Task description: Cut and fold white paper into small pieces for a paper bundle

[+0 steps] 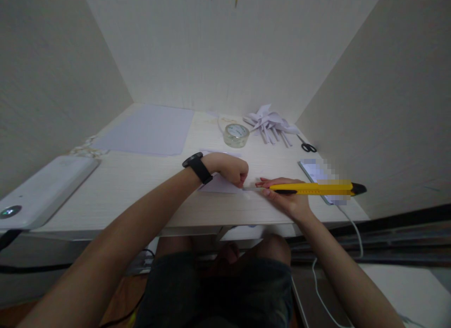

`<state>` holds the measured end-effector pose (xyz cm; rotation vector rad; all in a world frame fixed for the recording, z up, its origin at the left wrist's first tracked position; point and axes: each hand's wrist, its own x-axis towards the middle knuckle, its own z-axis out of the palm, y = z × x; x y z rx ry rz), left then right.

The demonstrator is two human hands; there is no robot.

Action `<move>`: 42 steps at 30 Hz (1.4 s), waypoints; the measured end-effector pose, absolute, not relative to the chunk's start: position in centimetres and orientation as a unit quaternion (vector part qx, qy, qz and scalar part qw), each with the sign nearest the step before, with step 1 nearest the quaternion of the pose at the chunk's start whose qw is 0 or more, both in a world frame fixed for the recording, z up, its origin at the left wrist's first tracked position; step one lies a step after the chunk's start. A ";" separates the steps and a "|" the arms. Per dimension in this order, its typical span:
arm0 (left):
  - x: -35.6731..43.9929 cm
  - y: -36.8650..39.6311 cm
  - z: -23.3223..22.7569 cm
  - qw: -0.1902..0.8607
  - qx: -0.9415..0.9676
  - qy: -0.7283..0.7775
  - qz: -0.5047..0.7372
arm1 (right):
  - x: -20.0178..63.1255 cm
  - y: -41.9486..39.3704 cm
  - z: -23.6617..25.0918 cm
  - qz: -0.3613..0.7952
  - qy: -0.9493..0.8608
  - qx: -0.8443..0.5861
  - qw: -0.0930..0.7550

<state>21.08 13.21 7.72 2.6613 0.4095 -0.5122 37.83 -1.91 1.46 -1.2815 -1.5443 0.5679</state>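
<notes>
My right hand (287, 199) grips a yellow utility knife (317, 189) with its blade pointing left, the tip touching a small piece of white paper (220, 183) on the pale wooden desk (141, 182). My left hand (232, 170), with a black watch on the wrist, is closed and pinches the paper's right edge just beside the blade tip. Most of the paper is hidden under the left hand.
A roll of clear tape (236, 135) stands behind the hands. Folded paper pinwheels (269, 123) and black scissors (307, 146) lie at the back right. A phone (319, 175) with a white cable lies at right, a large white sheet (148, 129) at back left, a white device (42, 189) at left.
</notes>
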 end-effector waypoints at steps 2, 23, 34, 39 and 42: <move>21.1 13.3 7.6 0.202 0.951 0.146 -0.181 | 37.9 -1.9 1.5 0.231 -0.643 -0.528 0.505; 20.9 14.3 7.0 0.249 0.944 0.121 -0.182 | 37.9 -1.8 1.4 0.202 -0.664 -0.504 0.514; 20.4 14.2 7.4 0.259 0.942 0.126 -0.171 | 37.0 -2.4 1.9 0.116 -0.647 -0.563 0.501; 20.4 14.5 6.8 0.256 0.945 0.121 -0.162 | 36.2 -2.9 1.7 0.083 -0.627 -0.584 0.508; 20.3 14.6 6.5 0.262 0.945 0.116 -0.157 | 36.2 -3.1 1.8 0.097 -0.629 -0.584 0.504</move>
